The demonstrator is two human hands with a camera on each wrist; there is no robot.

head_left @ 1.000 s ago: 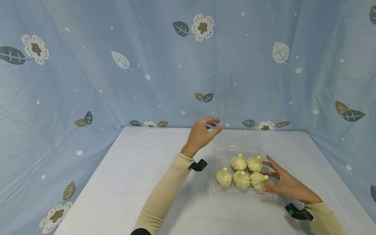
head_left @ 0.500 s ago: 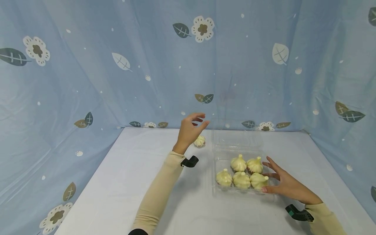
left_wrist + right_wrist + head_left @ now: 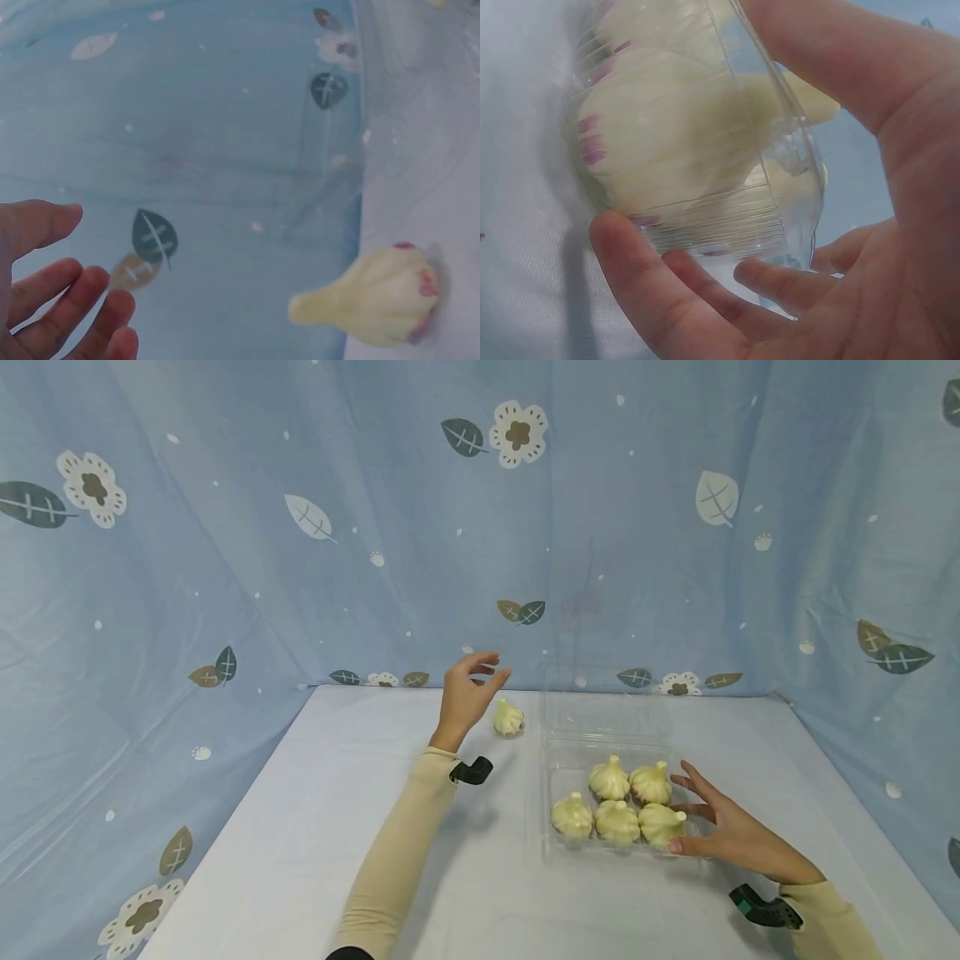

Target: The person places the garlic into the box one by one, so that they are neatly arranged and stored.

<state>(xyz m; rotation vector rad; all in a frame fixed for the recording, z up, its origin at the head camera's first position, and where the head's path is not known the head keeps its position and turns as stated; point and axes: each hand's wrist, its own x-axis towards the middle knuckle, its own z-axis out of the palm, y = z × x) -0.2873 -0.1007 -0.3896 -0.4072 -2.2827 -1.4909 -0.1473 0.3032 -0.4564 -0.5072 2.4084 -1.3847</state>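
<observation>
My left hand (image 3: 465, 695) hovers with nothing in it, fingers softly bent and thumb apart. Just right of it, a garlic bulb (image 3: 508, 718) stands on the table, stem up; the left wrist view shows this bulb (image 3: 375, 296) with purple marks at its base. My right hand (image 3: 742, 835) holds the right front corner of a clear plastic clamshell box (image 3: 567, 755). The right wrist view shows thumb and fingers around the box's ribbed wall (image 3: 712, 229). Several garlic bulbs (image 3: 617, 822) sit inside, in a front row and a shorter back row.
The box's clear lid (image 3: 607, 714) is folded back towards the curtain (image 3: 420, 527), a blue printed cloth behind the white table (image 3: 360, 777). Black wrist cameras (image 3: 472, 770) are strapped to both sleeves.
My left hand has moved left, away from the lid, and the lone garlic bulb behind it has come into view. My right hand stays at the box's corner.
</observation>
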